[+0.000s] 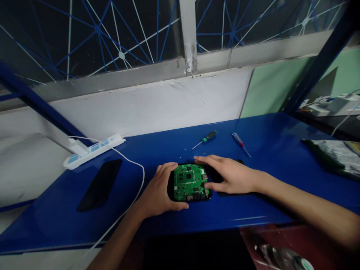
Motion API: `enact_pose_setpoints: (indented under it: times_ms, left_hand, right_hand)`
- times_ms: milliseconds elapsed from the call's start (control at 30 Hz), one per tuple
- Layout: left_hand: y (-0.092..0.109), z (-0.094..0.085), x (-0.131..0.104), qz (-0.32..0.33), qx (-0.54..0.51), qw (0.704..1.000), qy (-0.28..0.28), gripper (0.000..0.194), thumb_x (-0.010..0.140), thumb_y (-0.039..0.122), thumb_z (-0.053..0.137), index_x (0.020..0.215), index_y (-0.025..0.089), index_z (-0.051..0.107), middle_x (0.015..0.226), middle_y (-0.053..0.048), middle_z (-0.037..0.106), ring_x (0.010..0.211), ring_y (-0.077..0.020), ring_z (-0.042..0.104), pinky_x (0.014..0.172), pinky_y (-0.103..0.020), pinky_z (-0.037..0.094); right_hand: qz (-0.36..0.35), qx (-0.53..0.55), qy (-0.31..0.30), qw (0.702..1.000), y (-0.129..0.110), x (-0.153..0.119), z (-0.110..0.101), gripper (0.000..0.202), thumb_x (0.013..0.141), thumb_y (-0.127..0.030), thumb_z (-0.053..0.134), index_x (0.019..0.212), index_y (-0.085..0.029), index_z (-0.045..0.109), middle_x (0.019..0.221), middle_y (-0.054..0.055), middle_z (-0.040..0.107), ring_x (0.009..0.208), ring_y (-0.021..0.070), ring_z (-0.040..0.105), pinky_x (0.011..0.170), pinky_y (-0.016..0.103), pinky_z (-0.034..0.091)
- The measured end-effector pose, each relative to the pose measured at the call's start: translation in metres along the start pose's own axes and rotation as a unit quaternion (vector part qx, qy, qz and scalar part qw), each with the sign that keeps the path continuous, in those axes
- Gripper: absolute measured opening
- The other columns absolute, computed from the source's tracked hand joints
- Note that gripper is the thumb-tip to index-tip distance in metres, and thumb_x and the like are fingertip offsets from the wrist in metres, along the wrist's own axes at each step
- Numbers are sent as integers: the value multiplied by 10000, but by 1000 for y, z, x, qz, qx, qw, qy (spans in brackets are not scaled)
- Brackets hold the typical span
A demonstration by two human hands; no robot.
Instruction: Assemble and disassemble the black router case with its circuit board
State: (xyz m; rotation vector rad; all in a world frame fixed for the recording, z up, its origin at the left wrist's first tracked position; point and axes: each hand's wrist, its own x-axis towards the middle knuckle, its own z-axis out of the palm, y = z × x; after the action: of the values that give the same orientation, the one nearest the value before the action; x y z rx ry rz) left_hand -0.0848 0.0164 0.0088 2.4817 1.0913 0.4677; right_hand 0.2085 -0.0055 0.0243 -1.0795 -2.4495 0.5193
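A green circuit board [184, 183] sits inside a black, round-cornered case on the blue table. My left hand [159, 191] grips the case along its left side, the thumb at the front edge and the fingers at the back corner. From the right, my right hand [225, 174] reaches over the board, its thumb on the board's right edge and its fingers stretched toward the back right corner. Beneath my right hand a dark flat piece [239, 190] is partly hidden. Behind the case lie a green-and-black screwdriver [204, 139] and a clear-handled screwdriver with a red collar [241, 144].
On the left, a white power strip [97, 150] holds a plug, and its white cable [143, 174] crosses the blue table [168, 221]. A black phone-like slab [99, 184] lies near it. Tiny bits, perhaps screws, are scattered behind the case. At right rests a shiny plastic packet [334, 153].
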Motion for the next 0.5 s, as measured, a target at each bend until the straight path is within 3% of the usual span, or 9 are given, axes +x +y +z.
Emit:
enact_pose_setpoints:
  times_ms: [133, 233, 400, 433, 500]
  left_hand:
    - [5, -3, 0, 0, -3, 1000, -9, 804, 574, 529, 900, 1215, 261, 496, 1430, -123, 431, 1309, -407, 417, 1044, -641, 418]
    - [8, -4, 0, -5, -7, 1000, -6, 784, 576, 533, 900, 1201, 268, 509, 1427, -117, 442, 1307, -406, 421, 1036, -635, 424]
    - [6, -2, -1, -3, -8, 1000, 6, 773, 577, 488, 908, 1207, 263, 522, 1437, -110, 444, 1318, -404, 422, 1052, -637, 410]
    - [6, -2, -2, -1, -8, 1000, 7, 770, 580, 492, 906, 1208, 263, 523, 1442, -110, 441, 1322, -406, 421, 1053, -639, 410]
    - [6, -1, -2, -1, -8, 1000, 5, 764, 590, 504, 898, 1209, 260, 522, 1456, -115, 432, 1332, -410, 415, 1053, -643, 410]
  right_hand:
    - [-12, -6, 17, 1000, 1, 0, 2, 722, 922, -430, 607, 1548, -206, 325, 1438, 153, 568, 1262, 327, 593, 1026, 516, 528]
    - [-3, -18, 42, 999, 0, 0, 0, 647, 942, -413, 577, 1522, -211, 373, 1354, 136, 634, 1218, 308, 625, 996, 503, 552]
    - [88, -68, 157, 981, 15, 2, -16, 541, 962, -408, 517, 1467, -231, 439, 1203, 109, 715, 1113, 310, 680, 904, 540, 582]
    - [114, -84, 168, 976, 21, 1, -20, 537, 959, -428, 515, 1456, -235, 451, 1171, 103, 728, 1076, 315, 696, 885, 561, 580]
    - [139, -121, 146, 972, 34, -5, -28, 558, 941, -487, 537, 1429, -221, 491, 1094, 103, 753, 1077, 340, 697, 994, 653, 484]
